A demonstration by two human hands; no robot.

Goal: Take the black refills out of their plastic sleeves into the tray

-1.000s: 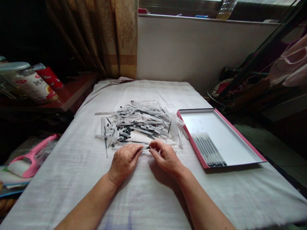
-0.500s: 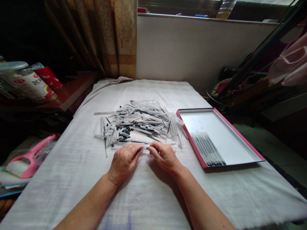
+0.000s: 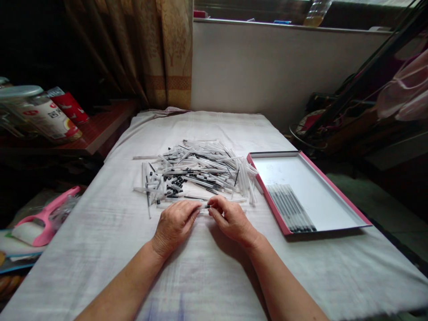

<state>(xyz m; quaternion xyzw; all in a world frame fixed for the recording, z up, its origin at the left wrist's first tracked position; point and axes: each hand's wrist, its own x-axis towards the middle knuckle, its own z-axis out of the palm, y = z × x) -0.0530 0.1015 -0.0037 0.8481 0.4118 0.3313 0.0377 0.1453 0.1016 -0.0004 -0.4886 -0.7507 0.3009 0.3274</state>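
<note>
while the left hand (image 3: 176,224) arches palm down over the white cloth (image 3: 110,240), thumb and curled fingers pinching the clear end of a slim pen piece (image 3: 205,207), the right hand (image 3: 231,220) faces it, thumb below and fingers bent above, closed narrowly on the dark end (whether one part or two is too small to tell). the piece lies level between the fingertips, just on the near side of a loose pile of pen parts (image 3: 203,171).
</note>
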